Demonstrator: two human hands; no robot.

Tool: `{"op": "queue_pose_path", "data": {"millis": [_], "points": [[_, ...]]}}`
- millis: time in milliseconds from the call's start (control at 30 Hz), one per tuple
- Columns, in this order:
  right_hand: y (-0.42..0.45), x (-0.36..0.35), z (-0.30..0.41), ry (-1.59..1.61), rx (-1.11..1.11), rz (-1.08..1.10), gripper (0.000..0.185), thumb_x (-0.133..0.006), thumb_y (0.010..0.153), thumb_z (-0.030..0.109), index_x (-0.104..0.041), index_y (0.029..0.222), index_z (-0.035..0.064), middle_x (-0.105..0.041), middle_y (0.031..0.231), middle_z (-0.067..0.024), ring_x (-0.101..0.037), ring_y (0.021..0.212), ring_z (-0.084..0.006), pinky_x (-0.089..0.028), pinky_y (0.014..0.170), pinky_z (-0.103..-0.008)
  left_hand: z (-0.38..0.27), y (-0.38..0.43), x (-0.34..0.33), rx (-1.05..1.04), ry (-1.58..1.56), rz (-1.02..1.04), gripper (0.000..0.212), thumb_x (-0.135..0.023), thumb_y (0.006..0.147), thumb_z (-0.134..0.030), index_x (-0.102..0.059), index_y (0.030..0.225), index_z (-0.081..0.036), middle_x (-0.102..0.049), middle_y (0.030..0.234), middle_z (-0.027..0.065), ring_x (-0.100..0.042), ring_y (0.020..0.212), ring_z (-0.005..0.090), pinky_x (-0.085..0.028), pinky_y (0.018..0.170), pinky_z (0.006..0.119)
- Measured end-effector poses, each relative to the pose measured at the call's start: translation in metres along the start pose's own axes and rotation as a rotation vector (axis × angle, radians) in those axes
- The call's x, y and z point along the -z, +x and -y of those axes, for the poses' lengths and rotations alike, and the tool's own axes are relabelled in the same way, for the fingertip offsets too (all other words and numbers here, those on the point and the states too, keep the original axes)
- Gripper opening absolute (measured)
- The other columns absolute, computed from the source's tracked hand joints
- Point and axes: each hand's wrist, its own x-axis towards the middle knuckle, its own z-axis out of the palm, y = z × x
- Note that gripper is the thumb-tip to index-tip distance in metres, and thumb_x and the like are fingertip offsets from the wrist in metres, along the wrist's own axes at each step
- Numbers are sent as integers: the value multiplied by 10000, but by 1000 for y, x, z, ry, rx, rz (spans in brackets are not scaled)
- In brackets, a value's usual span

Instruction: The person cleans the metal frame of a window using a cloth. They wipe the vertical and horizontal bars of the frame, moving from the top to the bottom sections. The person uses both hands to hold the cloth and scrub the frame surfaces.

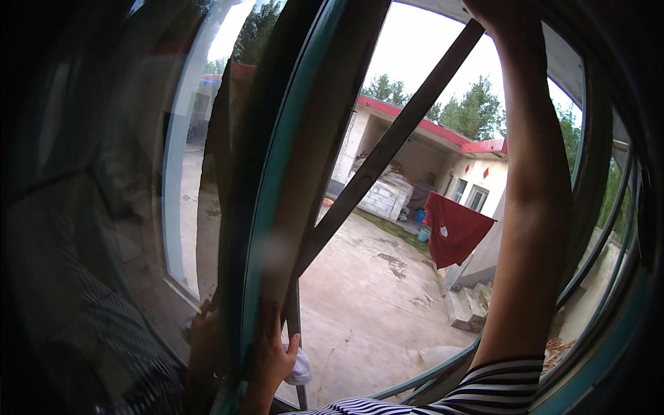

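My left hand (272, 350) is low, its fingers raised along a teal-and-brown window sash (282, 207). A pale grey bunched cloth (299, 367) bulges out from under the thumb, held on the palm side. My right arm reaches high through the right of the view. At the top edge, my right hand (495, 13) is dark and partly cut off, beside the upper end of a dark flat bar (391, 142). The bar slants down to the sash near my left hand. The right fingers are hidden, so their hold on the bar is unclear.
Glass on the left (119, 218) mirrors my left hand and striped sleeve. A teal window frame (591, 373) curves around the lower right. Outside lies a concrete yard (363, 290) with a hanging red cloth (456, 228), steps (467, 308) and a red-edged building (482, 181).
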Motion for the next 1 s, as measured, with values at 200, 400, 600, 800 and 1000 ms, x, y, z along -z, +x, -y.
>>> {"op": "queue_pose_path", "data": {"millis": [200,400,600,800,1000], "points": [[-5,2,1,20,146,83,246,-603,930,110,-673,1080,-72,-719,1078,-225,-686,993,-300,-560,848,-399,1,0,3,1,-5,-2,889,-754,881,-240,-258,1593,-47,-315,1613,255,-389,1452,422,-410,1154,445],[21,38,-39,-452,-176,-213,174,-554,933,95,-676,990,-15,-735,956,-161,-697,862,-293,-552,758,-414,-3,1,3,-21,59,-29,881,-755,875,-243,-273,1585,-42,-324,1608,254,-409,1437,422,-436,1133,447],[11,-9,36,-470,154,56,208,-507,967,114,-668,979,-18,-725,967,-164,-687,867,-268,-543,776,-381,-2,2,3,-33,9,-39,874,-754,866,-227,-286,1579,-39,-324,1607,257,-419,1428,428,-451,1119,439],[-43,-31,74,-378,505,189,209,-535,975,155,-676,981,1,-707,912,-144,-681,818,-240,-544,743,-354,1,2,0,-25,11,-51,871,-746,867,-216,-282,1584,-46,-344,1589,274,-398,1435,443,-433,1132,454],[-73,-26,41,-456,379,330,307,-760,896,318,-715,1074,73,-702,758,-116,-718,709,-265,-600,675,-414,7,0,-5,-10,-5,-38,857,-734,886,-242,-279,1587,-53,-364,1579,272,-421,1423,441,-411,1151,465]]}}
